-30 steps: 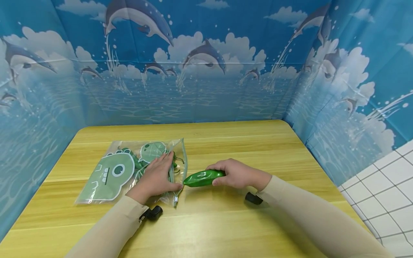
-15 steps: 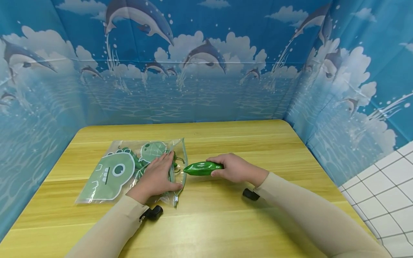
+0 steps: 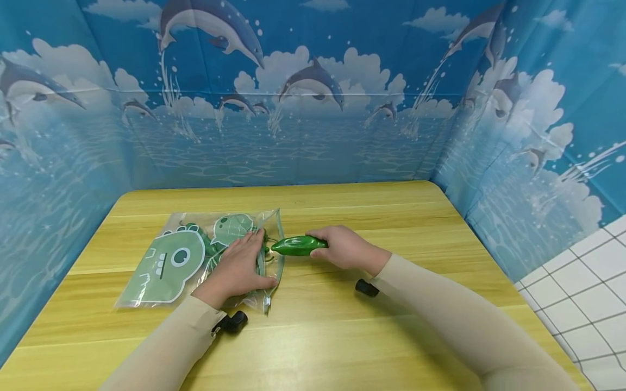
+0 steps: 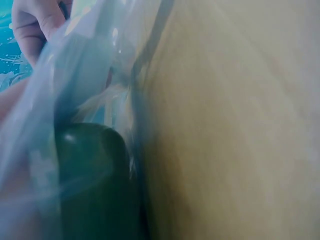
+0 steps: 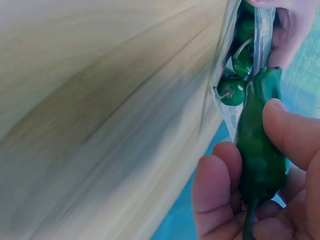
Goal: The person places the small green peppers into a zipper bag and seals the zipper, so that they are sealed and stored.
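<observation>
A glossy green chili pepper (image 3: 295,246) is gripped by my right hand (image 3: 342,247) between thumb and fingers. In the right wrist view the pepper (image 5: 260,142) has its stem toward the palm and its blunt tip at the mouth of a clear zip bag (image 5: 222,112). My left hand (image 3: 237,269) lies across the zip bag (image 3: 122,290) near its mouth, fingers extended and thumb spread. Inside the bag are several green peppers (image 5: 232,91), partly covered by cartoon prints and my left hand. Close up in the left wrist view, one green pepper (image 4: 95,180) shows behind the film.
The bag rests on the left half of a yellow wood-grain table (image 3: 303,336). Its zip slider (image 3: 267,302) sits at the near corner of the mouth. A blue dolphin-print curtain (image 3: 313,146) surrounds the back and sides. White tiles (image 3: 587,282) show at the right.
My right hand has carried the chili pepper left and away from me, bringing its tip over the bag's mouth edge. My left hand and the bag have stayed in place.
</observation>
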Motion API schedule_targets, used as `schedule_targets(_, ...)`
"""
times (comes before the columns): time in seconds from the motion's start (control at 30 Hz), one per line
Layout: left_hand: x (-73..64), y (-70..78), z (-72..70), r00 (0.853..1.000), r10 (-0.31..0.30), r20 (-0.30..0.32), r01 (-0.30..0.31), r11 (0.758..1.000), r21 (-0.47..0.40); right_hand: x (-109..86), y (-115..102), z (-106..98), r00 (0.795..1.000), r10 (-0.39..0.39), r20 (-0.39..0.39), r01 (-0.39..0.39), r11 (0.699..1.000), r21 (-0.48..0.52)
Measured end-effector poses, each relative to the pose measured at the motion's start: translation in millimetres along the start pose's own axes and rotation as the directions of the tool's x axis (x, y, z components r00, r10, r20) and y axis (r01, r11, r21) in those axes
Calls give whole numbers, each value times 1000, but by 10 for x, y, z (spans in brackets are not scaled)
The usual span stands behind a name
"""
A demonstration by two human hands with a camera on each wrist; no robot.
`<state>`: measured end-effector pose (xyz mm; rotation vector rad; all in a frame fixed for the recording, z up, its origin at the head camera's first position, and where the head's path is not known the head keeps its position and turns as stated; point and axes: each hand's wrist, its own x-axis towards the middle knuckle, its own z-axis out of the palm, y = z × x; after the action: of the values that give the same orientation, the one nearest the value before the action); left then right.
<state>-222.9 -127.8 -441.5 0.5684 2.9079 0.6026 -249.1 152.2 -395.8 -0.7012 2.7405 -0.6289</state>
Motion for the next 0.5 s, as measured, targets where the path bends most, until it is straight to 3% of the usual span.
schedule_targets(0.5, 3, -6, 5, 1000, -8, 7, 8, 1000, 4, 198, -101, 135, 1000, -25, 11, 26, 995, -101)
